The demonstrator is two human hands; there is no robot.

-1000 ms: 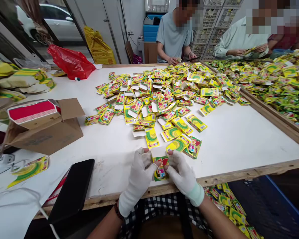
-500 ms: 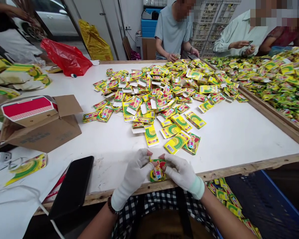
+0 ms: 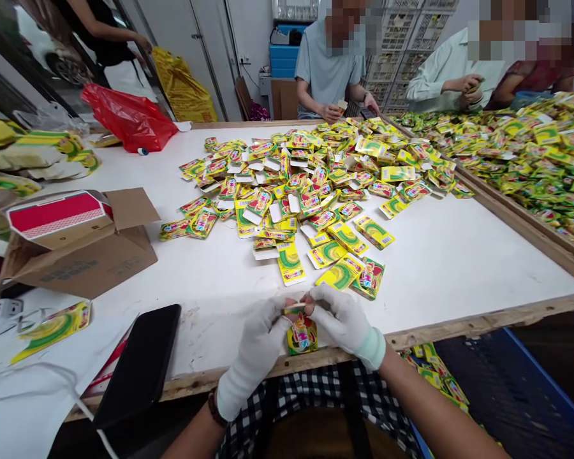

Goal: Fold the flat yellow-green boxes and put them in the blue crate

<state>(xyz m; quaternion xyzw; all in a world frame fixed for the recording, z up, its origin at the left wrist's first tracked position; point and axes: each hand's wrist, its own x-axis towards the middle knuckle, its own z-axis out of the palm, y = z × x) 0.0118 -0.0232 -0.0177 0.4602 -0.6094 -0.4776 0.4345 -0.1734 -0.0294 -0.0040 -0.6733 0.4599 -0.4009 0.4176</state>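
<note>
A small yellow, green and red printed carton [image 3: 302, 336] stands or leans at the table's front edge, between my hands. My left hand [image 3: 261, 338], in a white glove with bare fingertips, pinches the carton's upper left corner. On the upper right, my right hand [image 3: 343, 319], gloved the same way, has its thumb and finger closed at the carton's top end. A pale flap edge shows between the fingertips. Just beyond my hands lie loose cartons [image 3: 339, 273], part of a large heap [image 3: 310, 185] of the same kind, several with white flaps sticking out.
A black phone [image 3: 136, 363] and an opened cardboard box [image 3: 90, 261] lie to the left, with a red plastic bag [image 3: 129, 118] behind. A wooden divider [image 3: 516, 220] borders another heap [image 3: 526, 153] on the right. Below is a blue crate [image 3: 530, 382]. Several people work across the table.
Both my hands have shifted to the carton's top end, where the flap edge now shows. A person at the back left has moved right, one hand near the yellow bag.
</note>
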